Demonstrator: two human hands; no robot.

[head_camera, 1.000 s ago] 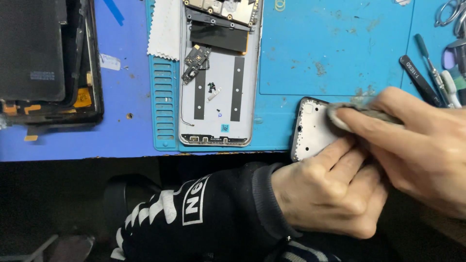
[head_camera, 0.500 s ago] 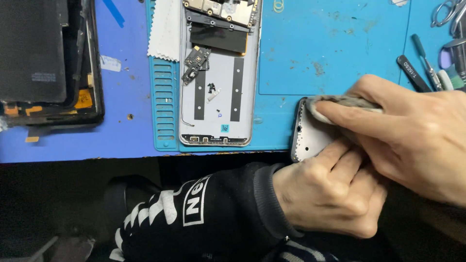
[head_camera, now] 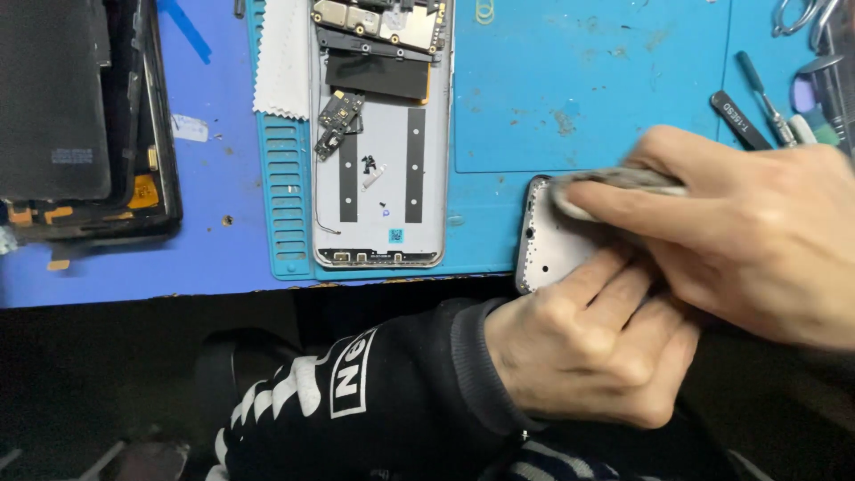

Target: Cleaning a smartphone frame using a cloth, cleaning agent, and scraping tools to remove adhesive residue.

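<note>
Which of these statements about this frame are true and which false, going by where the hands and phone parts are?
1. The right hand presses a grey cloth onto the white rectangular phone frame. True.
2. The left hand rests on the opened grey phone housing with two black strips. False: it steadies the white rectangular phone frame at the mat's near edge.
3. The opened grey phone housing lies on the light blue repair mat, left of the white frame. True.
4. The dark disassembled phone screen lies at the far right. False: it lies at the far left.
5. Small hand tools lie at the upper right. True.
</note>
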